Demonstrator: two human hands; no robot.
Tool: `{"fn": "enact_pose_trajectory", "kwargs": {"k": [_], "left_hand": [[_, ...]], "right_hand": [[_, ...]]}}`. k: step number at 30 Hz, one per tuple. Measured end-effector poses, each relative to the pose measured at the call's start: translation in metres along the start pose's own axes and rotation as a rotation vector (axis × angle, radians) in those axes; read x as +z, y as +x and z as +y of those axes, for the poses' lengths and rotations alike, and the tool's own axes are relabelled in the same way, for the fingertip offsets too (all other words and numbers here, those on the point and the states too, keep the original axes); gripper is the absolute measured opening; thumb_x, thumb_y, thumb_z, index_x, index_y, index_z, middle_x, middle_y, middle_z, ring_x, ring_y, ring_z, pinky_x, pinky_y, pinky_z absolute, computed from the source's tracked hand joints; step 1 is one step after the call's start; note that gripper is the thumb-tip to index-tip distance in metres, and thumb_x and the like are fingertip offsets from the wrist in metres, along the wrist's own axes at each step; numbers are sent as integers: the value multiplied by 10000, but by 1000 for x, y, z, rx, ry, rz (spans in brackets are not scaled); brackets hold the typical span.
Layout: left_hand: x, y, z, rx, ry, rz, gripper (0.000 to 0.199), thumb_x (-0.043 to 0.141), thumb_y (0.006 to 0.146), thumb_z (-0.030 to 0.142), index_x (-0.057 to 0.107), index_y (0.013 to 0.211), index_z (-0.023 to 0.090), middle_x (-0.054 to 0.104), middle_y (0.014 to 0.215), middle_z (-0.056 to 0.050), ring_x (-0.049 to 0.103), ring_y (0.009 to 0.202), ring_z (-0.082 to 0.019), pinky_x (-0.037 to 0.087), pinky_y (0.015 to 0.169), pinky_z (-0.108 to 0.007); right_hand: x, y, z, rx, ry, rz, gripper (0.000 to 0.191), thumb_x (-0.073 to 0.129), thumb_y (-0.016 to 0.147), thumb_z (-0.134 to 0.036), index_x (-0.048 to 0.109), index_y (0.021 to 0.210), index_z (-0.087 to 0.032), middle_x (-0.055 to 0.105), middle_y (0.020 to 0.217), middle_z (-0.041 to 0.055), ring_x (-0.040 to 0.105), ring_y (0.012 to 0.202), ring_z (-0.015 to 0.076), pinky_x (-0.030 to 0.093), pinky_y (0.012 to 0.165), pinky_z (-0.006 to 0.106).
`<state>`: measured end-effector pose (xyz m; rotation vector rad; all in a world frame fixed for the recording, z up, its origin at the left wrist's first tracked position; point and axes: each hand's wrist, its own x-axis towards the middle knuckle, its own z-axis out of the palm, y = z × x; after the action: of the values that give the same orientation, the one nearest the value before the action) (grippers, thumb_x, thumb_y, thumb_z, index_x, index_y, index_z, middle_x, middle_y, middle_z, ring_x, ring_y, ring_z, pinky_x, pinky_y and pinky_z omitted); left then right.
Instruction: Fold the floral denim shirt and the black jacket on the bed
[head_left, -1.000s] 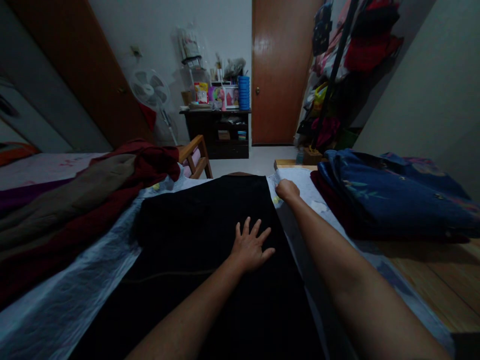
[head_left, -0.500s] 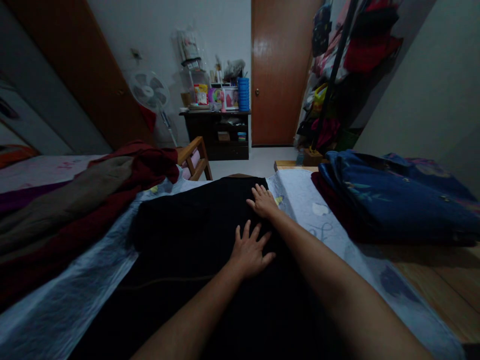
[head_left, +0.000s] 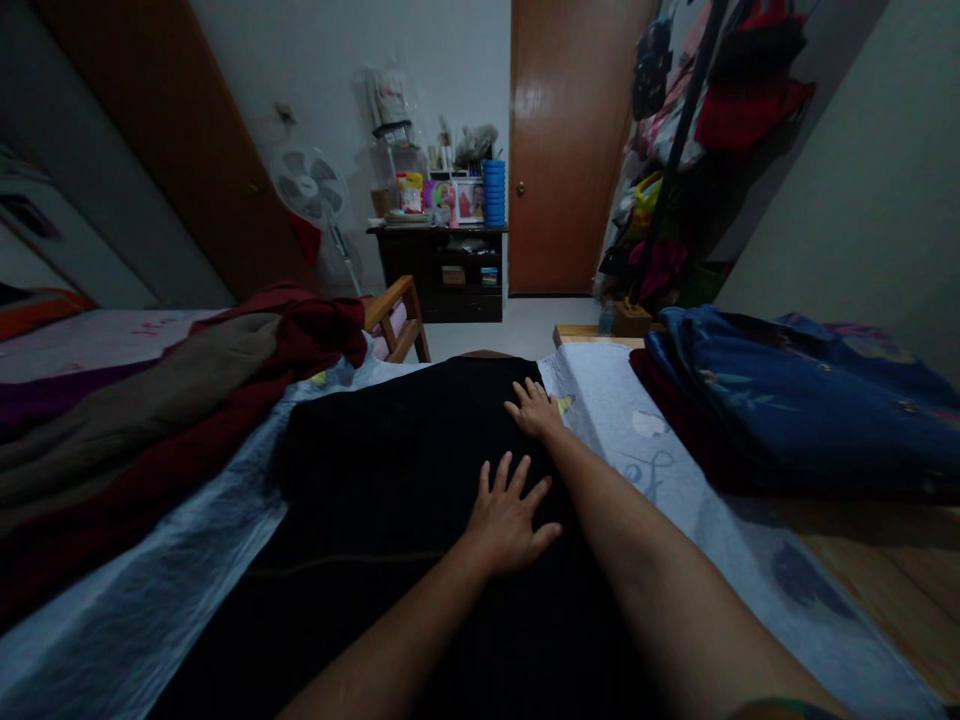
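A black garment point(head_left: 360, 500) lies spread over a pale patterned sheet point(head_left: 600, 400); it is too dark to make out its kind. Across it runs a thin brownish line. My left hand point(head_left: 510, 515) rests palm down on the black cloth, fingers spread. Farther off, near the garment's right edge, my right hand point(head_left: 535, 408) also lies flat on it with fingers apart. Neither hand grips anything. The near part of the garment merges into darkness between my arms.
Folded blue clothing point(head_left: 795, 400) is stacked on the right above dark red cloth. Loose red clothes point(head_left: 300, 350) and grey-brown cloth point(head_left: 157, 410) lie on the left. Beyond stand a wooden chair point(head_left: 405, 310), a fan point(head_left: 311, 185), a dark cabinet point(head_left: 405, 270) and a door point(head_left: 570, 150).
The view has shifted slightly, so the whole scene sits a little to the right. Both hands stay flat on the black garment, the left slightly nearer to me.
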<state>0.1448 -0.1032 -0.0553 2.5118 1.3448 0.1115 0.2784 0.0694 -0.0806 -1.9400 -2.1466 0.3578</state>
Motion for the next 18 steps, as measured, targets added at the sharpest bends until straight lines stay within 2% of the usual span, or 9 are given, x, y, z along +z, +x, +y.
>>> {"fn": "enact_pose_trajectory", "kwargs": {"k": [3, 6, 8, 11, 14, 16, 18], "left_hand": [[-5, -19, 7, 28, -46, -60, 814, 275, 818, 793, 293, 1494, 339, 132, 1608, -96, -27, 1458, -392, 18, 1116, -668], [-7, -41, 19, 28, -80, -106, 882, 338, 782, 811, 271, 1507, 312, 84, 1609, -120, -61, 1449, -400, 42, 1122, -662], [-6, -52, 27, 19, -92, -115, 879, 368, 788, 789, 260, 1511, 301, 57, 1607, -130, -65, 1447, -396, 50, 1130, -651], [-3, -62, 35, 19, -97, -99, 854, 387, 810, 751, 236, 1518, 299, 37, 1606, -131, -63, 1448, -387, 43, 1134, -647], [-1, -65, 37, 27, -93, -79, 840, 393, 824, 728, 215, 1523, 298, 35, 1605, -131, -56, 1448, -388, 35, 1128, -663], [1, -65, 35, 40, -90, -65, 834, 391, 832, 720, 204, 1525, 297, 32, 1604, -132, -48, 1450, -385, 34, 1125, -668], [2, -65, 34, 54, -92, -56, 829, 386, 836, 718, 196, 1526, 300, 26, 1603, -129, -43, 1452, -380, 36, 1126, -669]], "right_hand": [[-7, 0, -1, 16, 47, -44, 680, 423, 922, -543, 248, 1514, -257, 145, 1603, 103, 129, 1461, 301, 139, 1131, 559], [-19, 0, -4, 60, 205, 17, 742, 609, 841, -437, 298, 1493, -267, 353, 1529, 105, 326, 1394, 283, 256, 1112, 473], [-28, 3, -5, 145, 325, 122, 656, 614, 839, -368, 396, 1442, -229, 529, 1395, 104, 491, 1273, 237, 356, 1049, 359], [-40, 12, -6, 262, 395, 190, 406, 526, 887, -362, 604, 1233, -163, 657, 1204, 112, 595, 1137, 211, 425, 939, 273], [-45, 29, -4, 325, 428, 155, 397, 529, 870, -454, 701, 1010, -125, 705, 1037, 139, 644, 1029, 249, 462, 854, 289], [-43, 40, -2, 354, 463, 125, 477, 574, 816, -537, 709, 951, -100, 709, 954, 158, 663, 951, 279, 483, 789, 316], [-38, 50, 1, 347, 505, 104, 470, 643, 758, -534, 710, 920, -98, 709, 892, 149, 668, 893, 283, 489, 743, 322]]}}
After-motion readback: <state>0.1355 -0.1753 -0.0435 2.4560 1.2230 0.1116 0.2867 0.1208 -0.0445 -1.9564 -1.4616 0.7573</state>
